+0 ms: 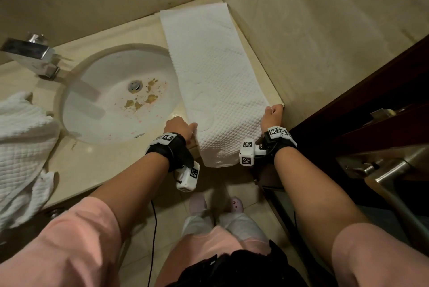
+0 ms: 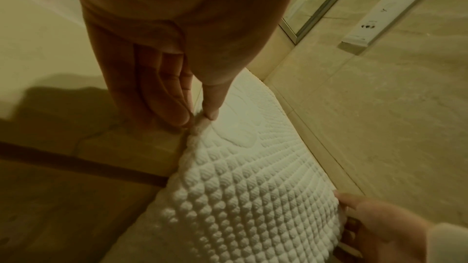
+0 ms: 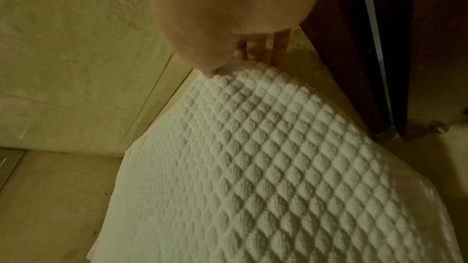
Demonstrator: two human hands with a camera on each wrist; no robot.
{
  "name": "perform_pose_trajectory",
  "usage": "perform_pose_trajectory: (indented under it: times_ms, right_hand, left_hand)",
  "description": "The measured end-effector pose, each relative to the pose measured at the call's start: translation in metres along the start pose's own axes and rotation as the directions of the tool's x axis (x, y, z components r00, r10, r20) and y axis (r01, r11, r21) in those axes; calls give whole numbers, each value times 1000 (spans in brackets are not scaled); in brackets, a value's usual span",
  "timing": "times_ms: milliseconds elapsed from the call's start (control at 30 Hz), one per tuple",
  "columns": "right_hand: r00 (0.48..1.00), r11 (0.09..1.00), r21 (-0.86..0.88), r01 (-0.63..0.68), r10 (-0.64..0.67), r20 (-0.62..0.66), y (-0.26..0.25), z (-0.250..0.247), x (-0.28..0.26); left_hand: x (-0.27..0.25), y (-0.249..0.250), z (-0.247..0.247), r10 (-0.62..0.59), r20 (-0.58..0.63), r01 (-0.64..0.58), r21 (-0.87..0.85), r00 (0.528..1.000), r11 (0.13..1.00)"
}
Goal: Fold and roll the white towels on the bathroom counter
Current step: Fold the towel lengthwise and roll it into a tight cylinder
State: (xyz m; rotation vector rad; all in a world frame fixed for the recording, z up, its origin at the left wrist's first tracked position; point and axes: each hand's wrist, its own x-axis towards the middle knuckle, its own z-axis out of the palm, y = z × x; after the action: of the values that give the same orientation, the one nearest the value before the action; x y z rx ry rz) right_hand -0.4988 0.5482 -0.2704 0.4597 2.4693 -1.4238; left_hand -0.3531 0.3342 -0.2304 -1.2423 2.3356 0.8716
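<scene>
A white waffle-textured towel (image 1: 216, 73), folded into a long strip, lies on the beige counter (image 1: 139, 31) right of the sink. It reaches from the back corner to the front edge, and its near end hangs over that edge. My left hand (image 1: 185, 130) pinches the towel's left edge (image 2: 228, 177) between thumb and fingers (image 2: 177, 111). My right hand (image 1: 274, 112) grips the right edge at the counter's corner, its thumb on top of the towel (image 3: 253, 147) and its fingers (image 3: 278, 51) behind. A second white towel (image 1: 21, 147) lies crumpled at the far left.
The oval sink (image 1: 92, 110), its basin stained, and a chrome faucet (image 1: 30, 54) sit left of the strip. A tiled wall (image 1: 325, 31) borders the counter on the right. A dark wooden door with a metal handle (image 1: 376, 168) stands close by. A wall socket (image 2: 385, 15) is above the counter.
</scene>
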Motion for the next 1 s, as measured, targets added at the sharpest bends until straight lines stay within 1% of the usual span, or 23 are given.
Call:
perform_pose_trajectory:
  times_ms: [67,133,167,200,233,267,300,333,367,433,533,567,633,667,733,767,867,1000]
  right_hand:
    - [1000,999,26,-25,25,-3,-2,0,0]
    - [998,997,45,-66,67,-13,-1,1,4]
    - [997,996,50,-78,79,-11,1,0,4]
    - [996,995,57,-86,86,-5,5,0,6]
    - [995,992,75,-101,100,6,8,0,6]
    - [992,988,97,-123,122,18,12,-1,5]
    - [990,983,117,-141,139,28,15,-3,4]
    - [987,978,136,-161,156,45,19,-4,3]
    - [983,973,145,-179,170,72,21,-6,1]
    - [966,963,143,-228,205,155,31,-7,2]
    - [917,951,120,-285,234,322,44,-14,-4]
    - [904,951,98,-293,242,351,47,-18,-10]
    - [900,956,45,-290,256,352,58,-24,-18]
    - [904,962,-9,-274,261,338,64,-26,-21]
    - [925,966,-158,-203,242,292,71,-29,-27]
    - [931,963,-191,-187,236,278,71,-29,-31]
    - [937,959,-212,-191,242,252,71,-32,-41]
    - [935,921,-363,-141,245,258,86,-44,-55]
  left_hand:
    - [2,2,-1,-8,0,8,25,1000,1000]
    - [2,8,-3,15,-47,-15,8,999,1000]
    - [1,13,-4,58,-92,-61,-24,994,998]
    - [0,17,-5,140,-146,-148,-43,979,988]
    - [0,21,-5,249,-180,-258,-30,952,966]
    - [1,23,-3,366,-176,-369,17,914,929]
    - [0,25,-1,473,-137,-467,74,870,881]
    - [0,26,2,547,-71,-537,120,834,835]
    - [0,26,5,580,9,-574,156,815,804]
    - [-1,24,10,578,149,-596,227,803,770]
    - [-3,23,11,561,252,-615,354,788,705]
    - [-3,23,10,557,272,-619,371,785,692]
    - [-3,24,8,550,288,-621,378,784,687]
    - [-2,24,8,551,289,-622,376,783,687]
    - [-2,25,8,550,294,-623,380,782,683]
    - [-2,25,8,548,299,-624,390,781,677]
    - [-1,27,8,542,307,-622,433,782,652]
    - [-4,31,9,531,315,-614,485,787,623]
